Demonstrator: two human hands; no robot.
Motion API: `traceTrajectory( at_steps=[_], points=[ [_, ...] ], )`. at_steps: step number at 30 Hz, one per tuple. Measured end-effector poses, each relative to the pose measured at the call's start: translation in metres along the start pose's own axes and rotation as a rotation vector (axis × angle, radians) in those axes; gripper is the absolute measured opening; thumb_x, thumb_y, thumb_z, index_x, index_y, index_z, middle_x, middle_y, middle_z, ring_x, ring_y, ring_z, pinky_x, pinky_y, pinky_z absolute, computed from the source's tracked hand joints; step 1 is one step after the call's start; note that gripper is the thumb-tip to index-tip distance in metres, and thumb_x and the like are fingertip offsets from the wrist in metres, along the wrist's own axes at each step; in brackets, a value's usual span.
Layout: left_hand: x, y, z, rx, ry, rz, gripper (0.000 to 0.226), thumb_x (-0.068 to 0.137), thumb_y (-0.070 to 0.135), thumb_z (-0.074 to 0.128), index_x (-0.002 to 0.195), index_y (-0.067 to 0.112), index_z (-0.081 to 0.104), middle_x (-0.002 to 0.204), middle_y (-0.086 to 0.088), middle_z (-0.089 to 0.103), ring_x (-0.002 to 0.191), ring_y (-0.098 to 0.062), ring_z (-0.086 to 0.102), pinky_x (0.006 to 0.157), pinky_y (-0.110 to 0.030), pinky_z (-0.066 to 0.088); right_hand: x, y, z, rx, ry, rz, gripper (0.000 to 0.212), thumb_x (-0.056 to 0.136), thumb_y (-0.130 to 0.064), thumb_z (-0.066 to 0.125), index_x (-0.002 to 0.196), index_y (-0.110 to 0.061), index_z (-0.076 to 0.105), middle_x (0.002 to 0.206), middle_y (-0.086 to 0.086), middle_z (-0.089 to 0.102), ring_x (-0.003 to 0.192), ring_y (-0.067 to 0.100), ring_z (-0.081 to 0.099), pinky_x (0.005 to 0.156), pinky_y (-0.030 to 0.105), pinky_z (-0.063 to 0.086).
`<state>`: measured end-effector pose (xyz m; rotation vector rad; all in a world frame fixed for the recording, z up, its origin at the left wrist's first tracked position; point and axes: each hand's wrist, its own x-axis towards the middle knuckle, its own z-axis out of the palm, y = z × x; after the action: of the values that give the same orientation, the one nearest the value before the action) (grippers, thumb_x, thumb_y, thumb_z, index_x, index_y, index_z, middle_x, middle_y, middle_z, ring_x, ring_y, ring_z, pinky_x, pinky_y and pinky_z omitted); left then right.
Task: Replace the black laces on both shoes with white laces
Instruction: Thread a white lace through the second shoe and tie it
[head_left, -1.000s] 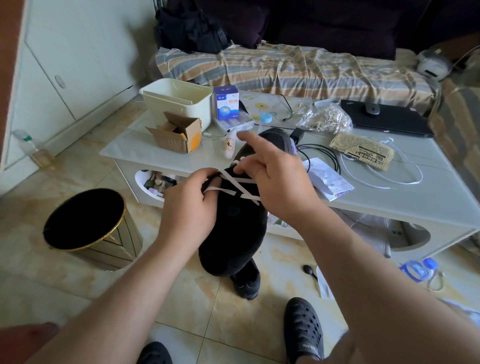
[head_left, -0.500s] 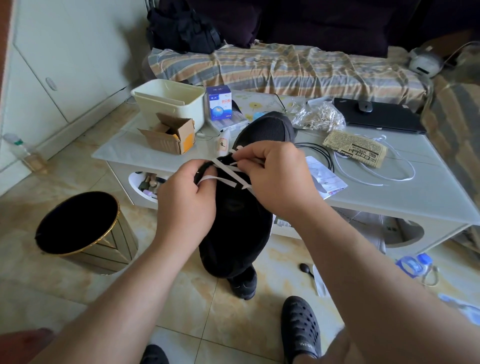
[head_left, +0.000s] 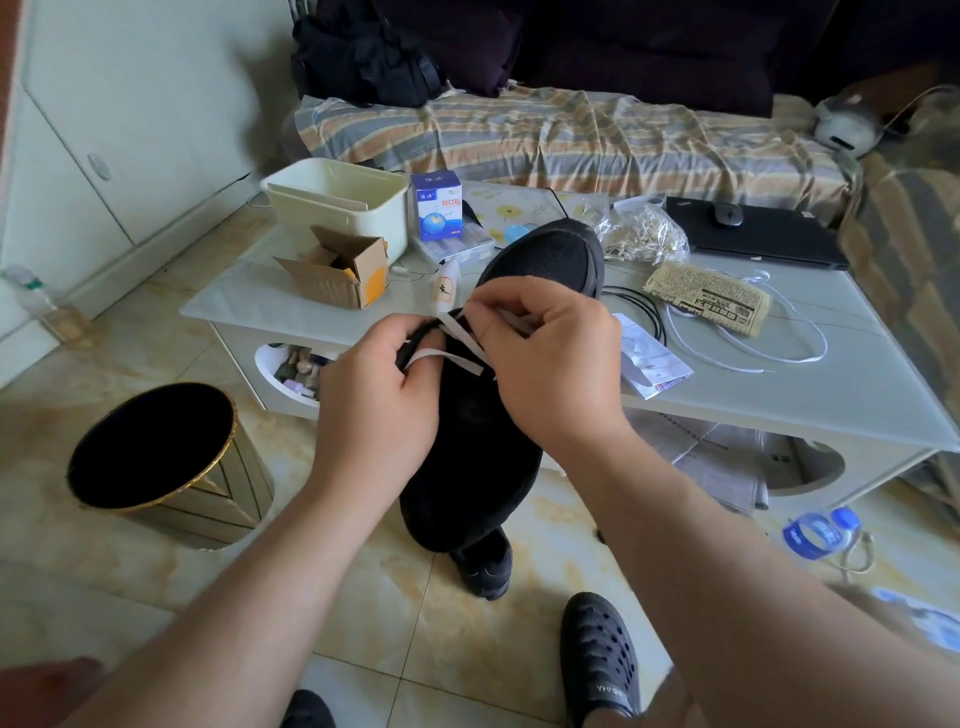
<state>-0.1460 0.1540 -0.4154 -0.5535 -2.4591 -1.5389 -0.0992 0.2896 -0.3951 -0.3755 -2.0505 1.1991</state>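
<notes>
Beige marbled floor tiles run under a low white coffee table that stands before a sofa draped in a striped cover. On the table sit a cream plastic bin, an open cardboard box, a blue-and-white carton, a bag of cotton swabs, a black laptop with a mouse on it, and a loose white lace. A black wastebasket with a gold rim stands on the floor to the left.

From the head camera, a black shoe is held up between both hands, toe pointing toward the table, above a second black shoe on the floor. The left hand curls around the shoe's left edge, gripping it. The right hand pinches a white lace crossing the shoe's eyelets, fingers bent tightly on the strand.
</notes>
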Motion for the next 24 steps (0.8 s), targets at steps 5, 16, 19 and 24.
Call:
traceTrajectory(
  at_steps=[5, 16, 19, 24],
  points=[
    [0.0026, -0.003, -0.0048, 0.074, -0.014, 0.019, 0.015, 0.103, 0.029, 0.06, 0.105, 0.027, 0.075, 0.084, 0.011, 0.074, 0.082, 0.007, 0.06, 0.075, 0.002, 0.033, 0.0001, 0.0025, 0.0021, -0.077, -0.127, 0.059, 0.013, 0.087, -0.019, 0.08, 0.083, -0.031, 0.076, 0.079, -0.023, 0.073, 0.081, -0.009, 0.068, 0.075, 0.009, 0.05],
    [0.0078, 0.0004, -0.0065, 0.134, 0.0, 0.047, 0.016, 0.103, 0.027, 0.059, 0.102, 0.024, 0.075, 0.078, 0.014, 0.07, 0.069, 0.009, 0.056, 0.075, 0.01, 0.02, -0.0006, 0.0026, 0.0078, 0.016, 0.035, 0.119, 0.019, 0.082, -0.019, 0.08, 0.066, -0.024, 0.072, 0.075, -0.018, 0.075, 0.075, -0.002, 0.07, 0.077, 0.029, 0.059],
    [0.0076, -0.0012, -0.0072, 0.16, -0.02, 0.05, 0.015, 0.103, 0.029, 0.059, 0.102, 0.025, 0.074, 0.078, 0.013, 0.07, 0.068, 0.005, 0.056, 0.076, 0.011, 0.018, -0.0016, 0.0035, 0.0075, -0.054, -0.022, 0.13, 0.016, 0.083, -0.023, 0.08, 0.068, -0.023, 0.074, 0.069, -0.019, 0.072, 0.064, -0.001, 0.064, 0.068, 0.023, 0.055],
    [0.0052, -0.0018, -0.0069, 0.163, -0.025, 0.08, 0.012, 0.102, 0.028, 0.062, 0.101, 0.026, 0.073, 0.078, 0.01, 0.073, 0.066, -0.008, 0.053, 0.078, 0.009, 0.02, -0.0011, 0.0042, 0.0071, -0.222, -0.079, 0.054, 0.016, 0.081, -0.026, 0.078, 0.068, -0.02, 0.072, 0.062, -0.016, 0.067, 0.063, 0.009, 0.061, 0.062, 0.026, 0.049]
  ],
)
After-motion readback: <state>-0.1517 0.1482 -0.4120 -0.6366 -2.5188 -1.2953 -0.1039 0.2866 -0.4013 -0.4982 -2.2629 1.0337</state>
